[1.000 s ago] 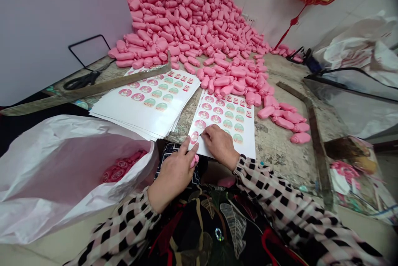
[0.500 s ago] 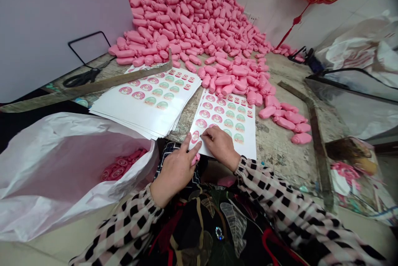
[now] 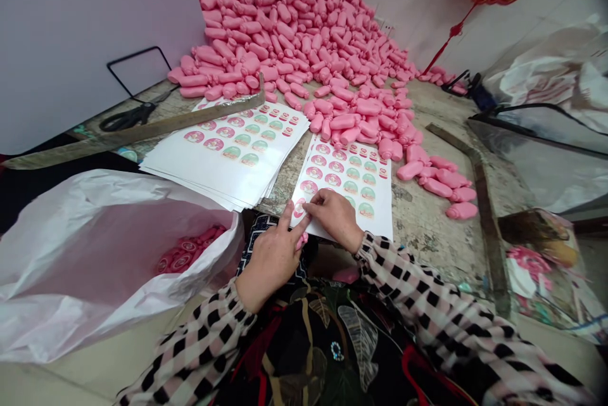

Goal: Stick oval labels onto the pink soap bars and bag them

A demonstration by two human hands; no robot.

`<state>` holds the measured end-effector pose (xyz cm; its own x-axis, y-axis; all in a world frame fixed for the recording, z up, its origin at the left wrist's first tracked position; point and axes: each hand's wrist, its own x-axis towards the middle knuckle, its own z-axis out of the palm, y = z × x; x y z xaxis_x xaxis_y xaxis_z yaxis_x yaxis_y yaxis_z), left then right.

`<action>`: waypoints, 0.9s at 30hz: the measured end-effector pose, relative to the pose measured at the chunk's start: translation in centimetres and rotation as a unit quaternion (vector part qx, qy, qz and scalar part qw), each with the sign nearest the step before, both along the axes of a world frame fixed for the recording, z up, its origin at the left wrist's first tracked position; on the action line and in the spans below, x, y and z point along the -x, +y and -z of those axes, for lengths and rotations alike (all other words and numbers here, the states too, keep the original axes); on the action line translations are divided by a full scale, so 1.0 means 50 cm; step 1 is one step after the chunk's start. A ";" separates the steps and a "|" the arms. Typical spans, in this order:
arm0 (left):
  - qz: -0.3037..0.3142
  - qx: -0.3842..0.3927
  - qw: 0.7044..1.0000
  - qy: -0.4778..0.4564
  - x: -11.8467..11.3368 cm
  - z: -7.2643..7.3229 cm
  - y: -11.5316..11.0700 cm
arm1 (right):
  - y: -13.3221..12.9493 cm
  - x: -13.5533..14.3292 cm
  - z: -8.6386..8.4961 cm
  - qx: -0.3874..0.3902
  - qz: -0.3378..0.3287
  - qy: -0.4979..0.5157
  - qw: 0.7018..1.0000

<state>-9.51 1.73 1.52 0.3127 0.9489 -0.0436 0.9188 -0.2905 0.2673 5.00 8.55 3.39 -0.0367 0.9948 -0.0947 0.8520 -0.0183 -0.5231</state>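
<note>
My left hand (image 3: 270, 259) lies at the near edge of a white sticker sheet (image 3: 379, 226). Its index and middle fingers stretch onto the paper, on either side of a pink oval sticker (image 3: 298, 208). A small pink bottle (image 3: 303, 239) shows under that hand, held in the curled fingers and mostly hidden. Thumb and forefinger of my right hand (image 3: 336, 221) pinch at the right edge of the same sticker. Rows of pink and green stickers cover the sheet beyond my fingers.
A large heap of pink bottles (image 3: 285, 32) fills the table's back. To the left lie a stack of sticker sheets (image 3: 209, 171), a wooden strip (image 3: 142, 133) and black scissors (image 3: 128, 116). A white bag (image 3: 95, 228) with labelled pink pieces stands front left. Another wooden strip (image 3: 487, 222) edges the right.
My right thumb and forefinger have shifted slightly left, over the oval sticker's right edge. My left hand keeps its place on the sheet. The whole view has moved very slightly.
</note>
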 end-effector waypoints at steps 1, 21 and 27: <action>0.001 -0.002 1.000 0.003 0.000 0.001 0.000 | 0.002 0.002 -0.004 -0.001 0.000 -0.003 1.000; -0.035 0.018 0.995 -0.087 0.015 0.000 -0.010 | 0.017 -0.030 -0.081 -0.121 0.010 0.061 0.991; -0.183 0.107 0.821 -0.531 0.027 -0.041 -0.018 | -0.021 -0.048 -0.071 -0.053 -0.011 0.330 0.942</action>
<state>-10.86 0.84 3.56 -0.0216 0.9939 -0.1078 0.1504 0.1098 0.9825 7.39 7.48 6.93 -0.0737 0.9957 0.0563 0.3398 0.0782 -0.9372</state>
